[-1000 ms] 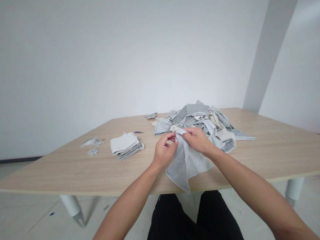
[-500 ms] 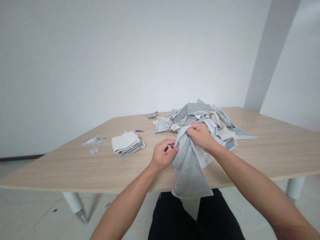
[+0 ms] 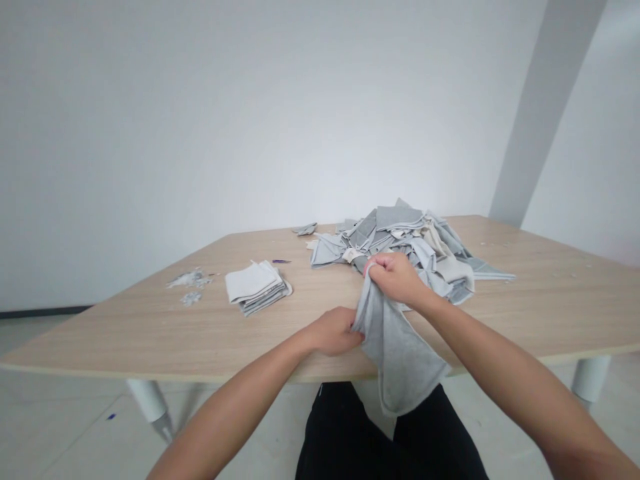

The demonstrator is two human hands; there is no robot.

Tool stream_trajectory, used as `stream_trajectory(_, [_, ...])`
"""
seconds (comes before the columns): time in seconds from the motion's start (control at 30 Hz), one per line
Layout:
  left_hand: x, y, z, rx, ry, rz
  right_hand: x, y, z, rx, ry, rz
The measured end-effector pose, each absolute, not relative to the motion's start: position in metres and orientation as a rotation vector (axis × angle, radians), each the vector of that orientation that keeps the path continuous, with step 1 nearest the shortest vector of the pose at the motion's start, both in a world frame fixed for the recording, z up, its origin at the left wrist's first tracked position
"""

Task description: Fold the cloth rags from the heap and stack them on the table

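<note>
A grey fabric piece (image 3: 400,357) hangs between my hands over the table's front edge, its lower end above my lap. My right hand (image 3: 396,277) pinches its upper corner, fingers closed. Lower down and to the left, my left hand (image 3: 336,331) is closed on the fabric's left edge; the fingertips are partly hidden behind the cloth. Just beyond my hands lies a loose heap of grey and cream fabric pieces (image 3: 400,219). Left of my hands sits a neat stack of fabric pieces (image 3: 253,283), the top one whitish.
On the wooden table (image 3: 150,340), white and grey scraps (image 3: 191,279) lie at the left. A thin purple-dark tool (image 3: 281,261) rests behind the stack. A small grey fabric bit (image 3: 305,229) is near the back edge, with a pale wall (image 3: 250,120) beyond.
My left hand has slid down along the fabric's edge, while my right hand has moved slightly down and left. The cloth's hanging end has swung to the right.
</note>
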State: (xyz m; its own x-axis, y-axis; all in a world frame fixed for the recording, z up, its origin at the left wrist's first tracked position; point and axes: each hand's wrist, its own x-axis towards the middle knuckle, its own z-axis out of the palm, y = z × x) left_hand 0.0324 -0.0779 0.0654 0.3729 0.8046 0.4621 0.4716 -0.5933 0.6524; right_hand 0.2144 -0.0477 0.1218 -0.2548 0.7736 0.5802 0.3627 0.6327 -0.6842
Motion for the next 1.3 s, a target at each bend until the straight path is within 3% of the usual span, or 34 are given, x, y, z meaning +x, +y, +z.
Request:
stream_trajectory(0.17, [0.012,-0.055,0.086,2.625,1.265,0.738,0.226,-0.037,0.117,-0.973,-1.806,0.453])
stream_trajectory(0.47, [-0.002,-0.049,0.153,2.966,1.202,0.804,0.245,-0.012,0.120,-1.083,-1.717,0.339])
stream_trajectory(0.97, [-0.011,-0.042,0.157,2.039,1.216,0.987,0.252,0.003,0.107,-1.132,-1.659,0.329])
stream_trajectory(1.3, [-0.013,-0.053,0.170,2.357,1.409,0.062,0.253,-0.001,0.118,-1.131,-1.701,0.204])
